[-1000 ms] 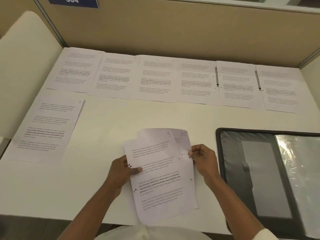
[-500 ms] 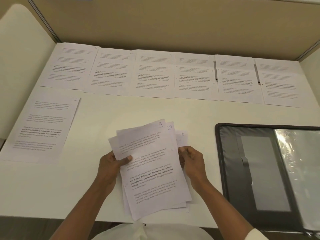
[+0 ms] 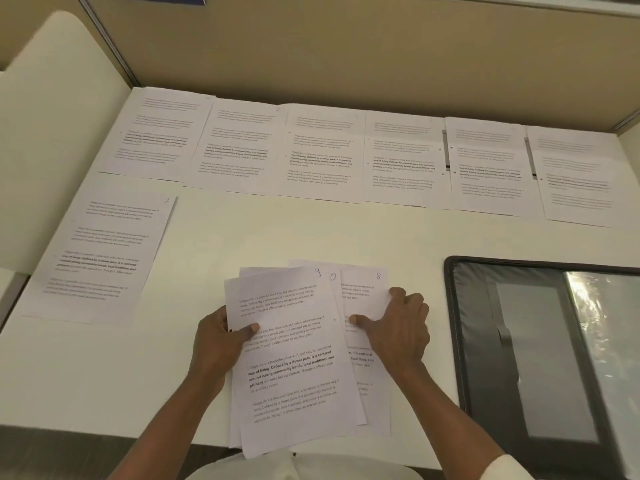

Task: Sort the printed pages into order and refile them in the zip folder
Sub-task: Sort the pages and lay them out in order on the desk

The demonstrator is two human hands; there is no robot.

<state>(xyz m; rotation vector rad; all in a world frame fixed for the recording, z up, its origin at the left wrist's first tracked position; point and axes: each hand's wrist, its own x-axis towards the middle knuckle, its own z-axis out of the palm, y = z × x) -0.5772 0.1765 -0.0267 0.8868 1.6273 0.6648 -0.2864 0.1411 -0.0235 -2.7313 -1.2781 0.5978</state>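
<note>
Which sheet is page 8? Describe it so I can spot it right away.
Start at the black zip folder on the right; just left of it the right hand presses on a fanned stack. Page 8 is the rightmost sheet under that hand, with a handwritten 8 in its top corner; its neighbours show 9 and 0.
</note>
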